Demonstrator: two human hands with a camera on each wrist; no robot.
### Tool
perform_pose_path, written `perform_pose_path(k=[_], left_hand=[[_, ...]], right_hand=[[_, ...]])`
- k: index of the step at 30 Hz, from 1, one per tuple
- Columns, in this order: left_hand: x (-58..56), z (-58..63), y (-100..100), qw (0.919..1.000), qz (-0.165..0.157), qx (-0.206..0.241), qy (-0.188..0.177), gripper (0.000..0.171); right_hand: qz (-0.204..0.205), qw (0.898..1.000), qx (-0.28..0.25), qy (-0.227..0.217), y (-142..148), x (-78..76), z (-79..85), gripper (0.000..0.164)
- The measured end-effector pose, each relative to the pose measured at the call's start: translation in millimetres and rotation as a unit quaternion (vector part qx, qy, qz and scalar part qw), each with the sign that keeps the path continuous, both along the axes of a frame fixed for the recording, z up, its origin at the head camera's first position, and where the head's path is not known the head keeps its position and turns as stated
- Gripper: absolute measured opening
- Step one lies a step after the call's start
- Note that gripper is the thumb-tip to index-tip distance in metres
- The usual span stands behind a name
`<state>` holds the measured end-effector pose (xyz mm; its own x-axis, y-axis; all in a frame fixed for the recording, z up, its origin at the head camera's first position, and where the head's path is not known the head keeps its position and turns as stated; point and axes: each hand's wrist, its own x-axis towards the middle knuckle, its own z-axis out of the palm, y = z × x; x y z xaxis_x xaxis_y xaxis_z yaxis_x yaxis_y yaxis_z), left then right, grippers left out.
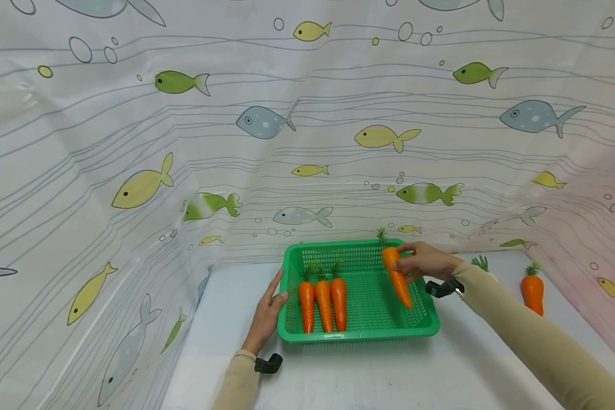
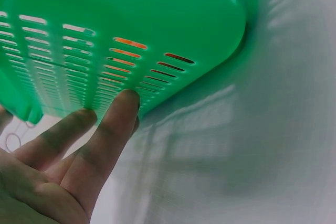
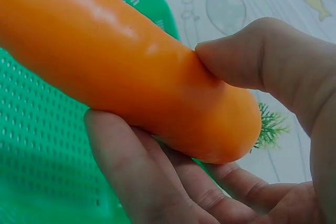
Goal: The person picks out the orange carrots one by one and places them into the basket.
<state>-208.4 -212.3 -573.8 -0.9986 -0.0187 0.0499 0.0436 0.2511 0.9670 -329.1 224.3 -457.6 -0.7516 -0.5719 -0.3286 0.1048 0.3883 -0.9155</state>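
Right now your whole work area is wrapped in a white curtain (image 1: 338, 114) printed with fish and bubbles, and it rises behind and to both sides of the white table (image 1: 348, 370). On that table, toward the back, sits the green basket (image 1: 420, 330), a shallow slotted tray. Your left hand (image 1: 269, 310) rests against the basket's left wall with the fingers (image 2: 113, 129) held straight, their tips touching the slotted plastic and gripping nothing. Your right hand (image 1: 425, 261) is over the right side of the basket, and its thumb and fingers (image 3: 136, 177) are curled around the thick end of a carrot (image 1: 396, 276). You hold that carrot tilted, its green top toward the basket's back rim and its point down toward the basket floor; whether the point touches the floor cannot be told. Inside the basket's left half lie three carrots (image 1: 323, 302) side by side, touching, tops toward the back. Another carrot (image 1: 533, 290) lies on the table well to the right of the basket.
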Motion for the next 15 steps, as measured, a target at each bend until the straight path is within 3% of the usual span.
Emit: perform_pose_path(k=[15], left_hand=[[-1.0, -1.3, 0.0, 1.0, -0.002, -0.002, -0.002, 0.059]], right_hand=[[0.003, 0.999, 0.006, -0.034, -29.9, -1.3, -23.0, 0.084]])
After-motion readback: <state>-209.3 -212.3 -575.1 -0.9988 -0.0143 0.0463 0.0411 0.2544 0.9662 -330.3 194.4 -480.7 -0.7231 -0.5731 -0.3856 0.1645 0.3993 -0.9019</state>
